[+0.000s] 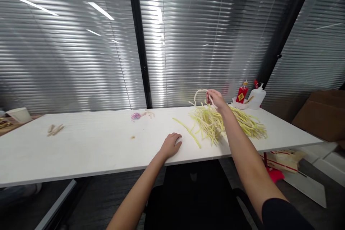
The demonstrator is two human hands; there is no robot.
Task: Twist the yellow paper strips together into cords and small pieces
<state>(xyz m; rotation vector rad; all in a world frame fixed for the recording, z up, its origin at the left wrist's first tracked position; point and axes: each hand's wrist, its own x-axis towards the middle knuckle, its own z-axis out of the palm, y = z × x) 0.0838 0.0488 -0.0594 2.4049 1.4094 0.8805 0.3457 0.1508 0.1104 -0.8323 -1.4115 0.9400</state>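
My right hand (pixel 215 99) is raised over a pile of long, thin yellow-green stalks (pixel 212 124), which look like long beans. Pinched in its fingers is one paler stalk (pixel 196 95) that bends in an arch, its ends hanging down on both sides. My left hand (pixel 171 145) rests on the white table (pixel 94 147) near the front edge, thumb apart from the fingers, holding nothing. Between that hand and the pile, a single yellow-green stalk (pixel 188 132) lies by itself.
A small clump of pink and purple rubber bands (pixel 136 116) lies toward the back. Short pale pieces (pixel 55 129) are at left, near a paper cup (pixel 19 115). A red bottle (pixel 242 93), white bowl (pixel 239 105) and white squeeze bottle (pixel 257 97) stand back right. Blinds (pixel 81 43) rise behind.
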